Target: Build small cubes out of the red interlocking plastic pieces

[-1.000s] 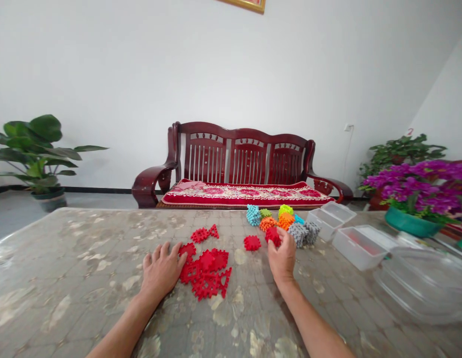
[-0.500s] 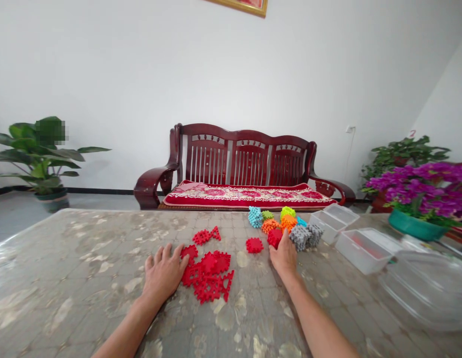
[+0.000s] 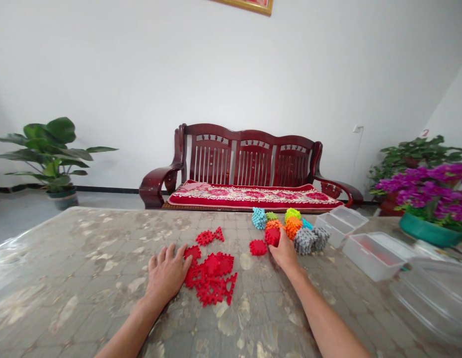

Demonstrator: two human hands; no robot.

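My left hand [image 3: 167, 271] lies flat on the table with fingers spread, its thumb side against a loose pile of flat red interlocking plastic pieces [image 3: 212, 288]. My right hand [image 3: 285, 251] grips a red block stack [image 3: 272, 236] between thumb and fingers. Just left of that stack sits another red stack [image 3: 258, 247], close beside it. Behind and to the right are stacks in other colours: light blue [image 3: 259, 218], orange [image 3: 293, 227], yellow-green [image 3: 292, 214] and grey [image 3: 304, 240]. A few more red pieces [image 3: 204, 237] lie beyond the pile.
Clear plastic boxes [image 3: 374, 256] and a transparent lid [image 3: 435, 293] are at the right. Purple flowers in a green pot [image 3: 424, 229] stand behind them. A wooden bench [image 3: 249, 154] is past the table's [image 3: 93, 268] far edge.
My right hand has brought the red stack leftward, away from the orange and grey stacks, towards the other red one. My left hand stays in place. The view has shifted slightly left.
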